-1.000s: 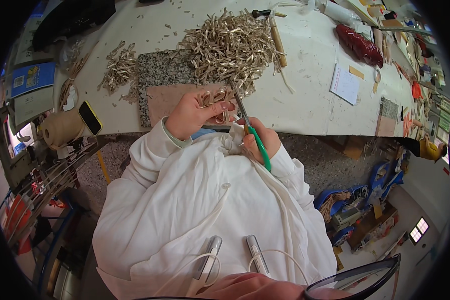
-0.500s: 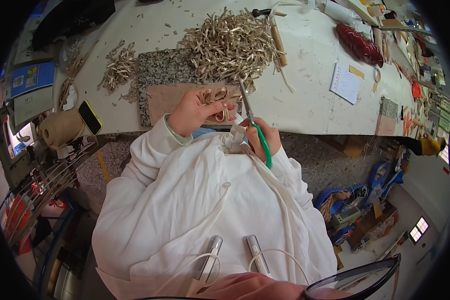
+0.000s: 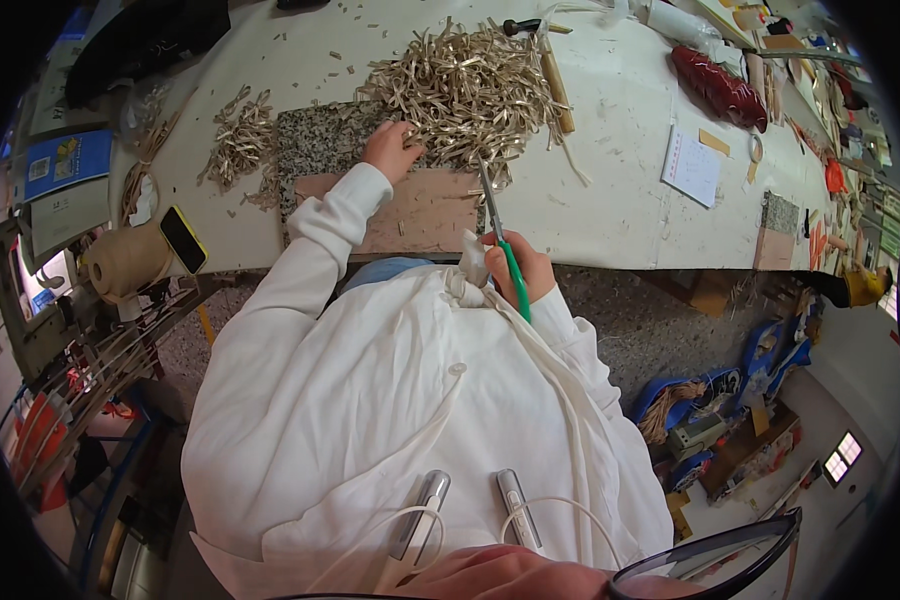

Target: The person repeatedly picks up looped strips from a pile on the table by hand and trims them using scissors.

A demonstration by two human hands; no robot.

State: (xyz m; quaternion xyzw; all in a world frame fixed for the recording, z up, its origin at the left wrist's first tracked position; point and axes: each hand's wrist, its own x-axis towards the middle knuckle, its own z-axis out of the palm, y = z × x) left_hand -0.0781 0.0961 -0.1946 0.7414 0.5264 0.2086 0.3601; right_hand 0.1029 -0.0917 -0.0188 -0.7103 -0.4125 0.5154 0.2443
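Observation:
My right hand [image 3: 523, 268] is wrapped round a pair of scissors [image 3: 511, 258] with green handles, near the table's front edge. Their blades point away from me, with the tips near the pile's front. My left hand [image 3: 390, 150] reaches forward over a speckled stone slab [image 3: 330, 140], at the left edge of a big heap of shiny gold looped strips [image 3: 470, 90]. Its fingers are curled together beside the strips; what they pinch is hidden. A flat pinkish-tan board [image 3: 420, 212] lies on the near part of the slab, below my left hand.
A smaller pile of gold strips [image 3: 240, 140] lies left of the slab. A wooden-handled tool [image 3: 556, 90] rests right of the heap, with a notepad [image 3: 690, 166] and a dark red wrapped bundle [image 3: 718, 88] farther right. A phone [image 3: 183, 240] stands by a tape roll [image 3: 120, 262] at left.
My left hand, which held several looped strips over the board, has moved away from me to the heap's left edge. The scissors stay in my right hand, shifted slightly.

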